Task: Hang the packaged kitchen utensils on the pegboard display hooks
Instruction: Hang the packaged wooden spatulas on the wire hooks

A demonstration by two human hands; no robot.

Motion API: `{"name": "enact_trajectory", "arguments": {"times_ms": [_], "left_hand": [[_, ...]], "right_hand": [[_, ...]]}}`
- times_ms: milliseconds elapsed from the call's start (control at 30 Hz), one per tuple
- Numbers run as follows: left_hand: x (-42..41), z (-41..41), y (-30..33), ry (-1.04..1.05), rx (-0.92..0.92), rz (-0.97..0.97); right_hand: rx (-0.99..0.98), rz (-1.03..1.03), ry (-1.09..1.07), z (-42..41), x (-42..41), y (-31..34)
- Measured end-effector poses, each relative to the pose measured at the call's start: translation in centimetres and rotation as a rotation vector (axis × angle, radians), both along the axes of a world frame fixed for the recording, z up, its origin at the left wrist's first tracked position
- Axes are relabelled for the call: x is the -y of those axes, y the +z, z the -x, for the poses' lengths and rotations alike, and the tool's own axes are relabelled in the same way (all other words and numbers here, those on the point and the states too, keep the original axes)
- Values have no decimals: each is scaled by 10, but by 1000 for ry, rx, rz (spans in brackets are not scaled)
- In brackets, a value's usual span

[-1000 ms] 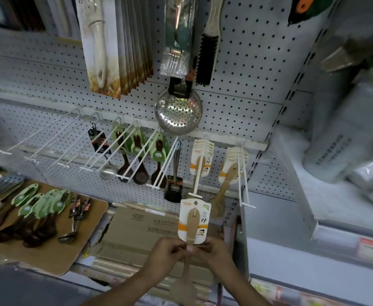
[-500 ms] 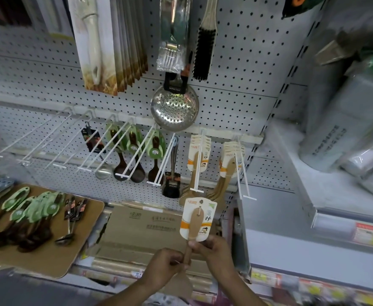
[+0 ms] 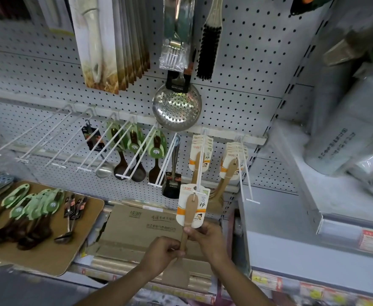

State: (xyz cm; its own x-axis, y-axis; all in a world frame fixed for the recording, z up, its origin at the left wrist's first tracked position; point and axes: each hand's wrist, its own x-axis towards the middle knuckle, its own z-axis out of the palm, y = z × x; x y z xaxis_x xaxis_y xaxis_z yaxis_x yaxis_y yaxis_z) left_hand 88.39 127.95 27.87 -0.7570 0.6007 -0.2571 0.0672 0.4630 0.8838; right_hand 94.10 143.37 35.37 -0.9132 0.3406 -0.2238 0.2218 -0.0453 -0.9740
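Head view: just below centre, both hands hold one pale wooden spatula on a white-and-orange backing card (image 3: pixel 192 208). The left hand (image 3: pixel 162 253) curls round the wooden handle low down, and the right hand (image 3: pixel 209 238) pinches the handle just under the card's lower edge. The card's top sits right at the tip of a long white wire display hook (image 3: pixel 199 160), which runs from the white perforated pegboard (image 3: pixel 236 85) toward the viewer. Whether the card's hole has caught the tip cannot be told.

Further back on that hook, at about 12 o'clock from the held card, hang matching carded wooden spatulas (image 3: pixel 199 151); a second bunch (image 3: pixel 233 157) hangs at 2 o'clock. At 9 o'clock, a brown board (image 3: pixel 86 237) carries green-carded dark spoons (image 3: pixel 26 210) not yet hung.

The step in hand looks like threading this card onto the hook. The next move likely calls for lining the hole with the tip and sliding the card back toward the others.
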Motion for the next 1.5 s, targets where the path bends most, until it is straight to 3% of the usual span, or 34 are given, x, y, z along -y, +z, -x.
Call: {"name": "enact_trajectory", "arguments": {"times_ms": [700,1233,1500], "left_hand": [[-4,12,-4,-8,3,67],[-18,29,-8,9,-101,87],[-50,61,11,69,-111,135]], "right_hand": [[-15,-58,10,6,-3,-9],[9,-38,-23,36,-16,-4],[87,-223,-11,87,-45,2]]}}
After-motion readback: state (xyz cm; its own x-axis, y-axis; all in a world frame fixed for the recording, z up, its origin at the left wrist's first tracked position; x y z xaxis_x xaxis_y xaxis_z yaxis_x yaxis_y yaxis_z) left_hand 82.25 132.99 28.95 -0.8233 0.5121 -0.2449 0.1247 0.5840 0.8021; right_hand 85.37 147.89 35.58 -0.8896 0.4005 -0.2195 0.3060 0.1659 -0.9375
